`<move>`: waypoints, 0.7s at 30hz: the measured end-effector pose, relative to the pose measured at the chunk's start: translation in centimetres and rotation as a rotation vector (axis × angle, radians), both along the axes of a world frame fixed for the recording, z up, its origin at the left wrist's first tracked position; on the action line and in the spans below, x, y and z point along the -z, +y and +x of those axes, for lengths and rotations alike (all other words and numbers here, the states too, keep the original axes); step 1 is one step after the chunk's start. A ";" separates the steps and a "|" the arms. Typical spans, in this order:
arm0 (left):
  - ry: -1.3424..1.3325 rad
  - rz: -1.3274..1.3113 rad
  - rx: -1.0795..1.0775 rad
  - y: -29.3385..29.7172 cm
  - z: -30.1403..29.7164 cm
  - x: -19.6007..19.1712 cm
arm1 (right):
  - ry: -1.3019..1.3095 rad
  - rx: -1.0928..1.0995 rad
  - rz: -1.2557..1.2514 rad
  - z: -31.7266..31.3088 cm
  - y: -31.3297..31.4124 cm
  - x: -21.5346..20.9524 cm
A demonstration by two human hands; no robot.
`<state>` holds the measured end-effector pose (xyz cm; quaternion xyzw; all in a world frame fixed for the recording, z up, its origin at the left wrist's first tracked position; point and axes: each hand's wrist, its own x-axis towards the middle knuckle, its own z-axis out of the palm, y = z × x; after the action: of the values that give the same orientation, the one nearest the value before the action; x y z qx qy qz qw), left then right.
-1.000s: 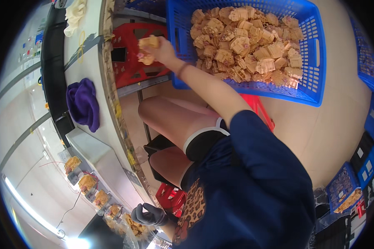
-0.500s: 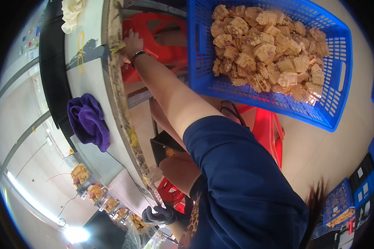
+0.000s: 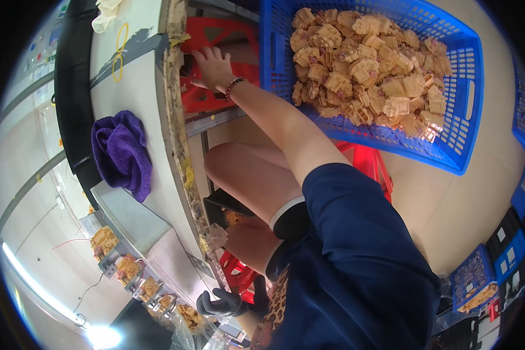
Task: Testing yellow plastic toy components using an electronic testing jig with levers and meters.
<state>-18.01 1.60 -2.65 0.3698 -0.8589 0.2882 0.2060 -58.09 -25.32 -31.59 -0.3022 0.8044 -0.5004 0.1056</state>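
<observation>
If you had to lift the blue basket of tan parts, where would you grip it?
Probably by the slot handle in the short end wall of the blue basket, with a second hand on the opposite end: it looks heaped with tan parts, so one-sided lifting would tip it.

Glossy blue plastic mesh basket (image 3: 466, 105), fuzzy purple cloth (image 3: 122, 154), possibly plastic tan parts (image 3: 367, 64).
</observation>
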 end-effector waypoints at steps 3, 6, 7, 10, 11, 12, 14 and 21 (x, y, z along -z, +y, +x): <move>-0.033 0.002 -0.048 0.6 -1.1 0.1 | 0.173 -0.020 -0.041 -1.1 -2.8 -0.7; -0.044 -0.001 -0.045 0.6 -2.0 0.2 | 0.311 -0.125 0.045 -2.0 -4.7 -2.2; -0.159 -0.046 0.001 0.6 -2.7 0.0 | 0.389 -0.207 0.131 -2.6 -5.1 -2.6; -0.169 -0.041 -0.019 0.2 -1.4 -0.3 | 0.449 -0.481 0.269 -1.7 -5.9 -4.3; -0.132 -0.003 -0.012 0.1 -1.1 -0.3 | 0.515 -0.411 0.235 -0.5 -6.6 -4.1; -0.098 0.037 -0.002 -0.1 -1.4 -0.4 | 0.507 -0.413 0.237 0.5 -7.1 -3.9; -0.239 -0.025 0.000 -0.2 -2.3 -0.1 | 0.743 -0.465 0.238 2.0 -8.0 -3.4; -0.056 0.106 -0.143 0.5 0.5 0.1 | 0.750 -0.542 0.028 6.0 -11.8 -2.1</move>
<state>-17.46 2.13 -2.76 0.4323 -0.8498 0.2668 0.1408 -52.05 -37.12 -29.49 -0.6604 0.6857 -0.2999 -0.0615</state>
